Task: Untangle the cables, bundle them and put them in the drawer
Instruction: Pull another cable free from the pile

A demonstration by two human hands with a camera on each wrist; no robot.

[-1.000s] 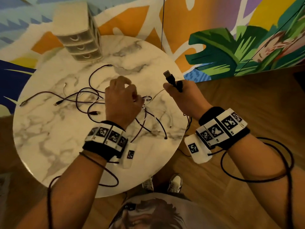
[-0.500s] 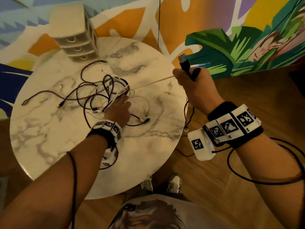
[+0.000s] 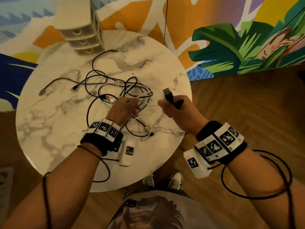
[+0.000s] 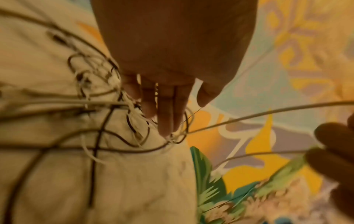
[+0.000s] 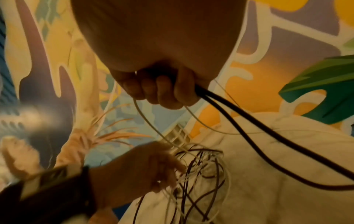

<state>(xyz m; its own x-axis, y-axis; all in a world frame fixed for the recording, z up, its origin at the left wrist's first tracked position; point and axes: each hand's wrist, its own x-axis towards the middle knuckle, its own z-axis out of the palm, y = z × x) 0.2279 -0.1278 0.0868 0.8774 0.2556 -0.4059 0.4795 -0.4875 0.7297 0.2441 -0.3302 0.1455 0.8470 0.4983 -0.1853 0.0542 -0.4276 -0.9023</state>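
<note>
A tangle of dark and white cables (image 3: 125, 90) lies mid-table on the round marble table (image 3: 49, 129). My left hand (image 3: 130, 107) reaches into its right side. In the left wrist view its fingers (image 4: 168, 115) are straight, with the tips among white strands of the tangle (image 4: 107, 106). My right hand (image 3: 175, 109) hovers just right of the tangle. It grips a black cable (image 5: 249, 121) in its fist (image 5: 162, 91), and the USB plug (image 3: 166, 92) sticks up. A thin white cable (image 4: 268, 112) sags from that fist to the tangle. The small drawer unit (image 3: 82, 37), drawers closed, stands at the table's far left.
Loose cable ends with plugs (image 3: 42, 92) trail toward the table's left edge. A painted wall rises behind the table and wooden floor (image 3: 247, 104) lies to the right. My shoes (image 3: 176, 177) stand by the near rim. Sensor leads loop from both wrists.
My right hand has come back down and left toward the tangle, so the white cable went from taut to slack. My left hand shifted right and nearer within the tangle.
</note>
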